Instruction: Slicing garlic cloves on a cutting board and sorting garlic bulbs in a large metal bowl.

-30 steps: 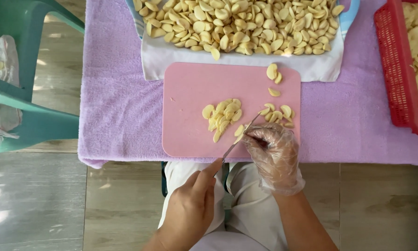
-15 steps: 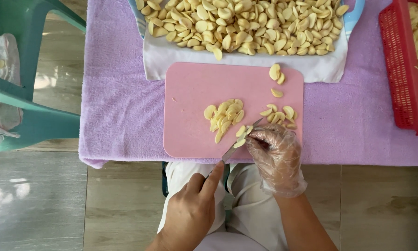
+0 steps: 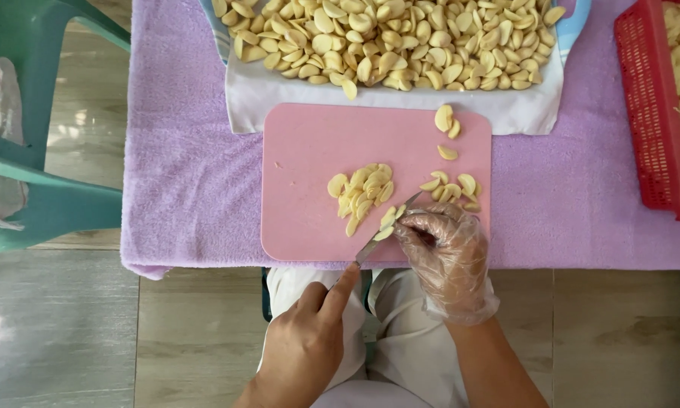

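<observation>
Slicing is under way at the near edge of the pink cutting board (image 3: 317, 151), which lies on a purple cloth (image 3: 181, 181). The bare left hand (image 3: 306, 347), near and left, grips a small knife (image 3: 385, 228), index finger laid along its handle, with the blade angled up to the right. The right hand (image 3: 446, 257), in a thin clear glove, pinches a garlic clove (image 3: 389, 219) against the board, its fingertips (image 3: 412, 223) bent right beside the blade. The clove sits between a heap of cut slices (image 3: 361, 193) on the left and a few whole cloves (image 3: 449, 189) on the right; three more cloves (image 3: 446, 128) lie farther back.

Beyond the board, a white cloth (image 3: 279, 106) carries a large pile of peeled cloves (image 3: 385, 38). A red basket (image 3: 650, 128) with more pale pieces stands at the far right, and a green plastic chair (image 3: 38, 151) stands to the left.

The main risk looks to be the blade meeting the gloved fingertips, since they sit touching or nearly touching the edge and the thin glove would give little protection. The small rounded clove could also roll or squirt out from the pinch under pressure. Slices so near the board's front edge might be nudged off onto the person's lap.
</observation>
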